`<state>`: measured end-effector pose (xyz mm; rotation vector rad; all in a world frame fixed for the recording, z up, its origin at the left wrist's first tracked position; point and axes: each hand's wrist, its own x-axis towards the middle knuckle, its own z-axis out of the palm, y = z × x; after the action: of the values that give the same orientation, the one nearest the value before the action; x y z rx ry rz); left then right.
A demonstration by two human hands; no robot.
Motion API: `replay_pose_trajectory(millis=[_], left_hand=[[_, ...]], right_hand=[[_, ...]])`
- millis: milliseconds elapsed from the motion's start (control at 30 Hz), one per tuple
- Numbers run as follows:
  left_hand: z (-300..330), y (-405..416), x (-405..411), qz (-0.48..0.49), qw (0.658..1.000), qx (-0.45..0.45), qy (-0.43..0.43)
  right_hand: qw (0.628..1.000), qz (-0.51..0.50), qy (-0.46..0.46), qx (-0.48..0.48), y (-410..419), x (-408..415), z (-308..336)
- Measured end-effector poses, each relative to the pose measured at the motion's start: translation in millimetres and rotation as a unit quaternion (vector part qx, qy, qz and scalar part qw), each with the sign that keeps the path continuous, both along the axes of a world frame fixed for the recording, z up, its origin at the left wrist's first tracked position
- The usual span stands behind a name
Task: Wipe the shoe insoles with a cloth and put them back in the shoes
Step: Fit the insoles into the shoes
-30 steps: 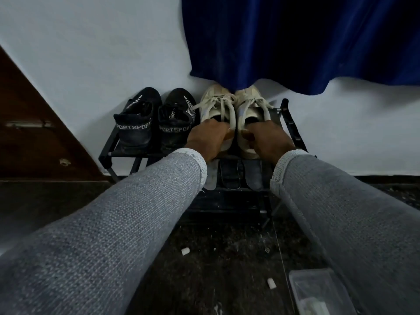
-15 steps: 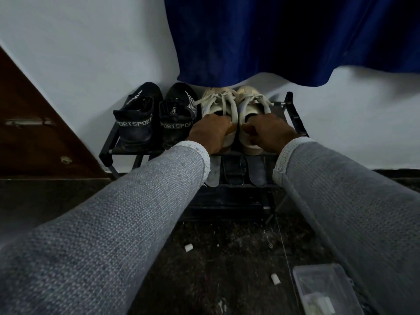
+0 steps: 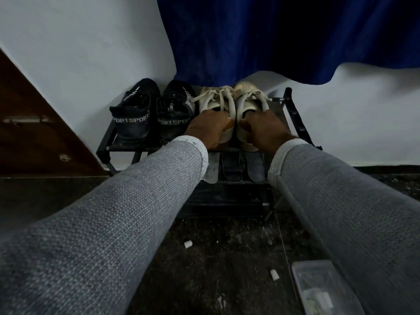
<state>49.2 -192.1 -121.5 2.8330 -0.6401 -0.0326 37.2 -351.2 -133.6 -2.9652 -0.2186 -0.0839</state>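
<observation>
While both your hands sit on the pale shoes, you're gripping one heel each on the rack's top shelf.

Your left hand curls over the heel of the left pale shoe, fingers hooked into its opening; your right hand does the same on the right pale shoe. Both shoes stand on the rack, just right of the black shoes. Light and soft-sided by the look, they should lift easily from the firmer heel. Insoles can't be seen inside; flat pieces lie on the rack's lower shelf.
</observation>
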Motion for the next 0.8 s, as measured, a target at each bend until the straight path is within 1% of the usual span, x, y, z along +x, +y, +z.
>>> replay_pose_trajectory(millis=[233, 367, 500, 600, 667, 800], left_hand=[[-3.1, -1.5, 1.2, 0.001, 1.0, 0.016, -0.022], [-6.4, -0.7, 5.5, -0.003, 0.999, 0.024, -0.027], [-15.5, 1.8, 0.2, 0.018, 0.999, 0.015, -0.041], [-24.0, 11.5, -11.9, 0.012, 0.996, -0.014, -0.085], [-27.0, 18.5, -22.1, 0.014, 0.994, -0.017, -0.107], [-19.1, 28.2, -50.3, 0.027, 0.993, -0.016, -0.11]], right_hand=[[1.0, -0.001, 0.001, -0.01, 0.6, -0.7, -3.9], [1.0, -0.004, 0.005, 0.006, 0.5, -1.0, -2.2], [1.0, -0.002, -0.005, 0.019, 0.5, -5.7, -2.6], [0.999, 0.006, -0.034, 0.024, 0.0, -15.7, -5.1], [0.998, 0.001, -0.055, 0.031, -1.5, -25.3, -5.2], [0.995, -0.014, -0.096, 0.039, -1.5, -51.5, 1.8]])
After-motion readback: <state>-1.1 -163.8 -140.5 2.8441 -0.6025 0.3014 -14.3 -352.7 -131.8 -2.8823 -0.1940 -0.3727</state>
